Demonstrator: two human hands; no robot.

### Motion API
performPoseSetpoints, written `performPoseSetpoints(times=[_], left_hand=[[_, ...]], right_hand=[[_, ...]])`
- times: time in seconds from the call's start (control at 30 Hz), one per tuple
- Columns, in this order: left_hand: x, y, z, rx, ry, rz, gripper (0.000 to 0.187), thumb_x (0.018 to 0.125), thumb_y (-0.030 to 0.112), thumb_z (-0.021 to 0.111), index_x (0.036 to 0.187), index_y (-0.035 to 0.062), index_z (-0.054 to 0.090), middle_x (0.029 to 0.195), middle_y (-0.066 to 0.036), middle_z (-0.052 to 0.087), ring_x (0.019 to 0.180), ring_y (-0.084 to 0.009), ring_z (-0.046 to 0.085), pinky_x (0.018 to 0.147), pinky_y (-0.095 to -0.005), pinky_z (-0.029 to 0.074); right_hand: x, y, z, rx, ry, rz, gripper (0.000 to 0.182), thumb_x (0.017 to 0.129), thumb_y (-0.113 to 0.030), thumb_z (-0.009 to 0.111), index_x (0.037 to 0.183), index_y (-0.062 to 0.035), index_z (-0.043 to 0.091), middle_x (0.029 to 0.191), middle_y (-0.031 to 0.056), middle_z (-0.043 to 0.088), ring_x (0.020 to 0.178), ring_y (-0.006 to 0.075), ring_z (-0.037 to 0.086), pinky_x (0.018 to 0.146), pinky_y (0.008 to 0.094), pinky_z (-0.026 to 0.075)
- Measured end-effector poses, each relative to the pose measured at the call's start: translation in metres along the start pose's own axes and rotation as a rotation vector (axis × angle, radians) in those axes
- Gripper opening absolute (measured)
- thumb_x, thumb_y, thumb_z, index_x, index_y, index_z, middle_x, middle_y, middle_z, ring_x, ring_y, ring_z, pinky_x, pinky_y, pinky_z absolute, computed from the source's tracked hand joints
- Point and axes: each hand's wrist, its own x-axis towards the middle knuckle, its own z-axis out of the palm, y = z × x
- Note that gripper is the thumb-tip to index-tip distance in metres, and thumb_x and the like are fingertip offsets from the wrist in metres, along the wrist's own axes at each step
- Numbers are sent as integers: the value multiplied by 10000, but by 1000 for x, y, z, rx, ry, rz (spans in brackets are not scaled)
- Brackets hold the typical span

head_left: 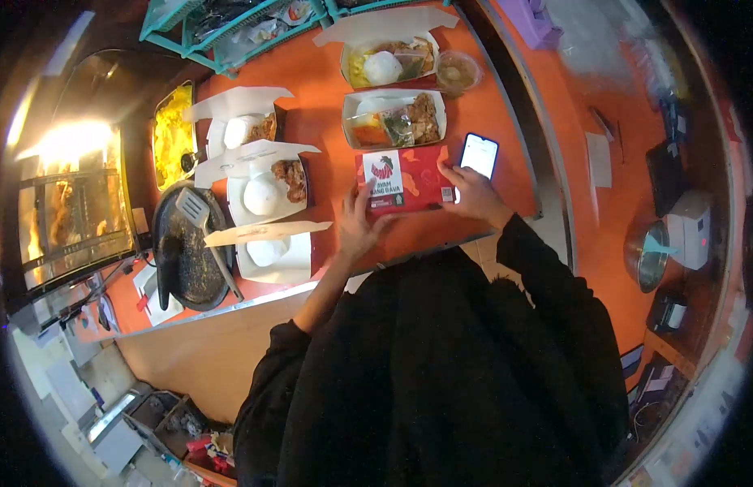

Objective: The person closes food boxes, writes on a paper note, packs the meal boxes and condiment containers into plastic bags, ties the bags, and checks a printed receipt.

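A closed red cardboard meal box (421, 172) with a white logo panel on its lid lies at the counter's front edge. My left hand (362, 226) grips its left front corner, fingers along the side. Around the right end of the same box my right hand (475, 196) is closed, its fingertips on the lid's edge. A phone with a lit screen (479, 152) lies just beyond my right hand. Right behind the red box stands an open meal box (352, 104) with rice, fried chicken and small packets.
More open boxes with rice (263, 195) stand to the left. Beside them are a dark stone mortar (172, 272) with a metal spatula (206, 223), and a tray of yellow food (174, 134). A lidded cup (459, 73) and teal baskets (230, 40) are at the back.
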Motion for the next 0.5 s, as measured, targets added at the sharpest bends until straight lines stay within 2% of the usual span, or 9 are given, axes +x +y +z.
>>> performPoseSetpoints(times=[0.07,0.1,0.23,0.3,0.33,0.4,0.43,0.5], left_hand=[[5,4,5,-71,166,-31,738,595,363,714,1200,114,372,1172,-222,372,1065,-367,400,849,-393,378],[7,7,9,-136,228,-48,733,573,352,727,1176,103,391,1072,-192,438,985,-345,442,811,-386,394],[13,15,13,-195,271,-112,699,551,252,732,1151,94,410,1002,-160,457,917,-331,459,777,-382,401],[17,18,14,-87,371,-83,642,538,148,694,1121,90,431,957,-137,463,879,-323,465,754,-376,405],[17,21,15,-83,375,-89,642,538,148,694,1121,90,431,957,-137,463,879,-323,465,754,-376,405],[19,25,16,-106,429,-173,587,549,75,647,1099,101,444,955,-133,465,882,-321,466,741,-365,411],[18,22,17,-102,432,-173,587,549,75,647,1099,101,444,955,-133,465,882,-321,466,741,-365,411],[16,12,20,128,358,-159,586,556,64,638,1111,113,456,973,-135,465,891,-306,473,735,-359,419]], right_hand=[[6,-5,-17,26,51,-29,686,585,-318,663,1158,-17,437,951,171,547,839,312,539,762,353,435],[8,-10,-27,50,51,-24,605,597,-306,650,1103,-13,493,922,185,567,836,302,553,763,348,434],[17,-9,-40,93,22,-59,617,591,-325,666,1093,-8,499,939,191,573,848,297,564,763,347,437],[22,-13,-55,230,-105,16,618,575,-284,695,1085,12,508,946,201,575,856,278,576,794,325,415],[23,-13,-55,232,-109,10,618,575,-284,695,1085,12,508,946,201,575,856,278,576,794,325,415],[23,-13,-57,216,-165,54,648,567,-287,714,1102,5,495,952,205,570,868,288,567,793,329,412],[22,-13,-55,217,-164,49,648,567,-287,714,1102,5,495,952,205,570,868,288,567,793,329,412],[14,-14,-41,202,-62,44,642,559,-309,710,1092,-20,502,954,184,570,865,302,560,768,343,434]])
